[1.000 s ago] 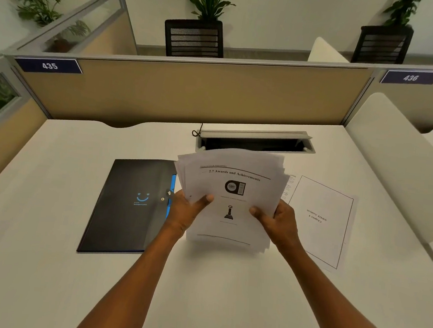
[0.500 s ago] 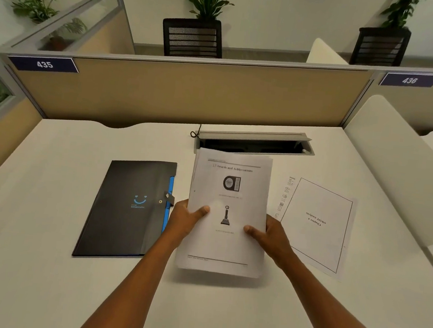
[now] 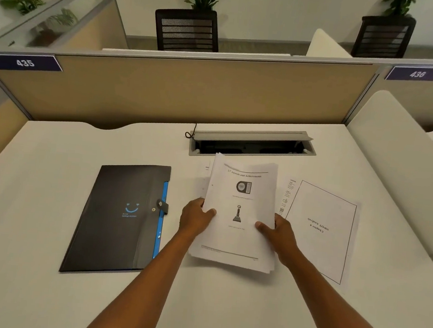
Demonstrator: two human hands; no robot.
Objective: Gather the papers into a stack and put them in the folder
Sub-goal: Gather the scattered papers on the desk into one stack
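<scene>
- Stack of papers [image 3: 240, 213]: top sheet headed "2.7 Awards and Achievements", two dark graphics below it; the smaller text is too fine to read.
- Stack's long axis runs away from the person, heading at the far end, near edge low over the tabletop [image 3: 29, 291]; edges not squared, sheets fan out at the near-right corner.
- Left hand [image 3: 196, 218]: grip closed on the stack's left edge, thumb on top.
- Right hand [image 3: 279, 230]: grip closed on the right edge, thumb on the top sheet.
- Loose sheet [image 3: 319, 230] flat on the tabletop just right of the stack, reads "Chapter 4 SWOT Analysis", upside down to the person, framed border; another sheet's edge with small icons shows from under its left side.
- Black folder [image 3: 118, 220] left of the stack, closed, snap tab on its right edge, blue smile logo, long axis front-to-back.
- Partition tags: "435" [image 3: 25, 62], "436" [image 3: 417, 74].
</scene>
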